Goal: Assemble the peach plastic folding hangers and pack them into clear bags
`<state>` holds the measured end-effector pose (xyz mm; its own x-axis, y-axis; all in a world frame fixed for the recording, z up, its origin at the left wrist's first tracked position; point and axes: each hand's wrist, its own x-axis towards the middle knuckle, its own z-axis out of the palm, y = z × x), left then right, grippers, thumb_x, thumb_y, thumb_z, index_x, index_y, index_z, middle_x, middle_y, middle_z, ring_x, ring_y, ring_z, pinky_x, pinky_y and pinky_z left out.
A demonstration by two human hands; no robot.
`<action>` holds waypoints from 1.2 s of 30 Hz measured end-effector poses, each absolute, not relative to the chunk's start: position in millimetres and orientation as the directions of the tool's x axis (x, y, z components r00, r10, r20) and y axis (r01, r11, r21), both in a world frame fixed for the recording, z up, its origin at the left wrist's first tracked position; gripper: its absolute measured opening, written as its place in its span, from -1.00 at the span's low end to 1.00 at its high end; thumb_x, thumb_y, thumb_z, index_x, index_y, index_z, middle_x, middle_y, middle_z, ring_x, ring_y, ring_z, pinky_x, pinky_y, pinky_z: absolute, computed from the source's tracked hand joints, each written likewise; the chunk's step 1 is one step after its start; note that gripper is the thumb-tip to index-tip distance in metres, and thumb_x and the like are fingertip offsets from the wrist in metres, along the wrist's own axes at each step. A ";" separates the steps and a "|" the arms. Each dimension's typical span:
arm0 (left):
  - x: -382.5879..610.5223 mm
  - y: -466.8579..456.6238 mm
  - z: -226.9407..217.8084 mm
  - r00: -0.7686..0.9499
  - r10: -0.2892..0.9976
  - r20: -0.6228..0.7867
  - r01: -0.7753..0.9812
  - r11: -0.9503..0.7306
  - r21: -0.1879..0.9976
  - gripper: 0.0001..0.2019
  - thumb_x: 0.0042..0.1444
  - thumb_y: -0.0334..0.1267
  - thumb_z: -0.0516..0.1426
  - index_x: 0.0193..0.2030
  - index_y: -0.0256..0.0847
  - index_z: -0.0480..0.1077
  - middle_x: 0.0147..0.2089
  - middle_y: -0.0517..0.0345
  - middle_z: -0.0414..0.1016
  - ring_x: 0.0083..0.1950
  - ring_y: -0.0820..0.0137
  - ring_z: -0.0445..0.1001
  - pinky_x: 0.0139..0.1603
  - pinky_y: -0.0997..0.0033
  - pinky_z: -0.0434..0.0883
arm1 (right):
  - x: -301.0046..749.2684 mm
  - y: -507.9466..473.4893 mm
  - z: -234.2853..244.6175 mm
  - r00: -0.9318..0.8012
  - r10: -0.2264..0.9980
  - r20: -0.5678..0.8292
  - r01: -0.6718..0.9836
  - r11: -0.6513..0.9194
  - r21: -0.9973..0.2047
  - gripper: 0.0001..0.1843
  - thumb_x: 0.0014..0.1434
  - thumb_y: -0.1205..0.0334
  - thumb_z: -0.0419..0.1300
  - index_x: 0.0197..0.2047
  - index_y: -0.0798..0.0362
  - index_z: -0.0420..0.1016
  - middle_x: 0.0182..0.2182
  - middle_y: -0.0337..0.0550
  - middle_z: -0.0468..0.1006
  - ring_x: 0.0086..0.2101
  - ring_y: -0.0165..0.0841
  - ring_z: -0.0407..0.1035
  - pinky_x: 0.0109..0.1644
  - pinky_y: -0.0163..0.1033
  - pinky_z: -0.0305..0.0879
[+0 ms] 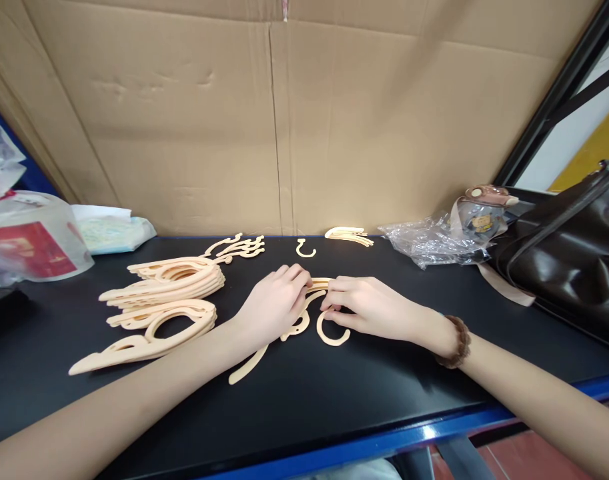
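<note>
Cream plastic clothes-hanger parts lie between my two hands. My left hand (278, 303) has its fingers closed over a hanger piece (299, 327), and its back hides much of that piece. A long curved strip (249, 365) sticks out below my left wrist. My right hand (364, 305) pinches the other end of the hanger parts, with a C-shaped hook (334, 341) just under its fingertips. A slim bar (320, 283) spans the gap between both hands. How the parts join is hidden by the fingers.
Stacked hanger bodies (169, 287) lie to the left, with several hooks (244, 248) behind them. A single hook (305, 250) and thin strips (349, 235) lie near the cardboard wall (184, 133). Clear plastic wrap (429, 240), a dark bag (569, 247) and a tape roll (34, 233) flank them.
</note>
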<state>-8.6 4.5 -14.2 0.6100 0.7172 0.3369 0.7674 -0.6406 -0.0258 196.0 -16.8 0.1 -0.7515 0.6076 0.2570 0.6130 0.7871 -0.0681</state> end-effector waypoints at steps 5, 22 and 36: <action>-19.7 14.0 10.0 0.492 0.756 0.431 0.869 -0.398 -0.293 -0.66 0.28 -0.37 -0.15 0.01 -0.40 0.37 -0.02 -0.22 0.44 0.04 0.03 0.36 0.06 0.03 0.24 | 197.2 -16.6 0.8 -0.759 0.597 0.259 0.603 0.795 -0.067 -0.78 0.32 0.18 0.08 -0.23 0.08 0.51 -0.28 -0.18 0.51 -0.28 -0.39 0.38 -0.24 -0.27 0.24; -67.9 78.6 64.7 0.231 0.973 -0.026 0.897 -0.223 -0.382 -0.84 -0.11 -0.54 0.08 -0.48 -0.22 0.42 -0.28 -0.16 0.60 -0.26 0.09 0.56 -0.39 0.31 0.34 | 199.0 -16.0 3.2 -0.774 0.581 0.250 0.576 0.811 -0.103 -0.74 0.35 0.19 0.03 -0.21 0.08 0.51 -0.26 -0.19 0.52 -0.27 -0.41 0.39 -0.22 -0.31 0.25; 34.7 115.9 66.6 0.378 0.925 0.039 0.912 -0.365 -0.186 -0.71 0.18 -0.12 0.10 -0.08 -0.27 0.45 -0.09 -0.06 0.54 -0.12 0.26 0.52 -0.17 0.31 0.43 | 200.2 -15.3 3.4 -0.771 0.580 0.263 0.561 0.814 -0.150 -0.79 0.33 0.24 0.06 -0.22 0.10 0.50 -0.26 -0.18 0.52 -0.28 -0.41 0.40 -0.22 -0.31 0.26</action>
<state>34.7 115.9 66.6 0.3785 0.9248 0.0395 0.9121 -0.3654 -0.1858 200.2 -15.3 3.4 -0.7713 0.5799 0.2625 0.5609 0.8141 -0.1505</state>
